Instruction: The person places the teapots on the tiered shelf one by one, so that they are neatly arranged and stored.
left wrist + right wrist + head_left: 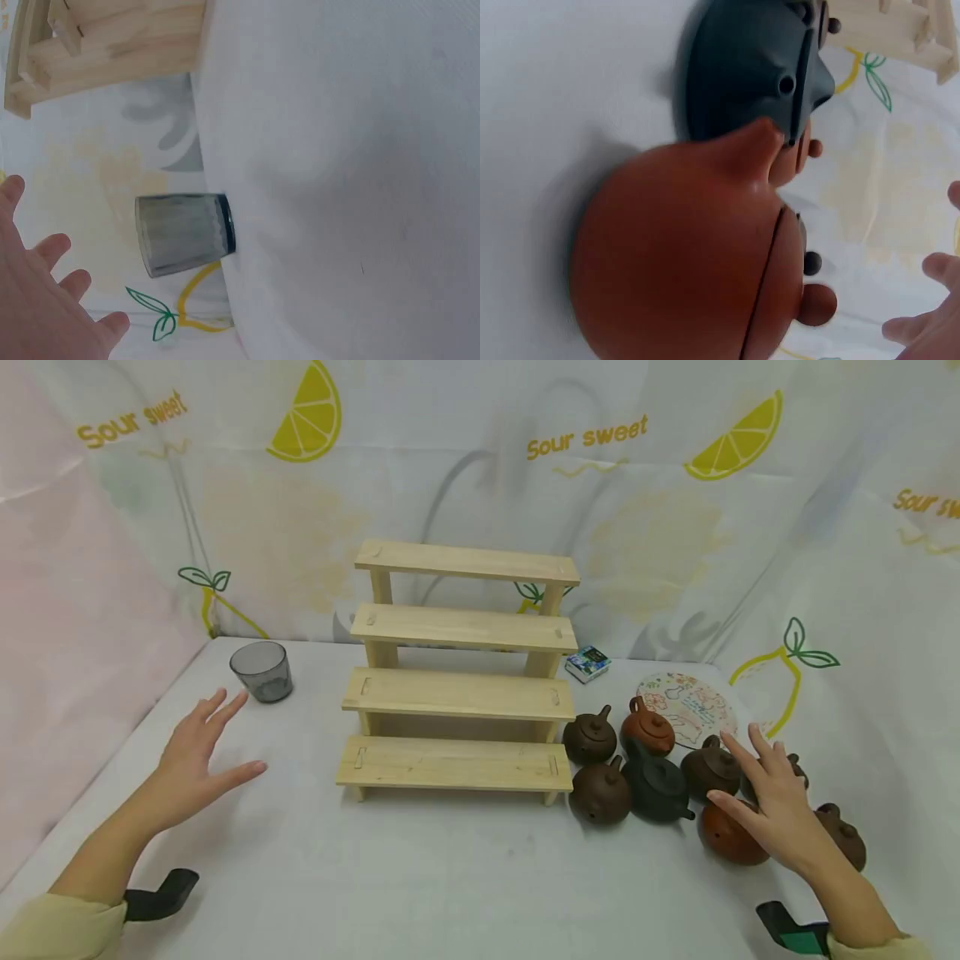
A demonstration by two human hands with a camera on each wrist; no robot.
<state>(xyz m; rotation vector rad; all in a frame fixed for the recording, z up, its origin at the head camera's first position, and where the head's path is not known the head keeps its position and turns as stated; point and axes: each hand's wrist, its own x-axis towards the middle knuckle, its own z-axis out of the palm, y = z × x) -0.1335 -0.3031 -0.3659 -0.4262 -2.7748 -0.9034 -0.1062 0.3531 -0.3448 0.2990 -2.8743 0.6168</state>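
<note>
My left hand (183,772) hovers over the left side of the table, fingers spread and holding nothing. Just beyond its fingertips stands a grey see-through glass (262,672), upright and apart from the hand. On the right, my right hand (783,814) is held with spread fingers above a cluster of small teapots, gripping none of them. Nearest under it is a red-brown teapot (729,837), partly covered by the hand; the right wrist view shows its spout and round lid knob. A black teapot (656,787) and several dark brown teapots (600,795) sit around it.
A four-step wooden shelf (453,764) stands mid-table with bare boards. Behind the teapots lie a small patterned box (588,664) and a round floral-printed disc (684,706). Another red-brown teapot (648,732) stands near the disc. Lemon-printed cloth (465,485) hangs behind.
</note>
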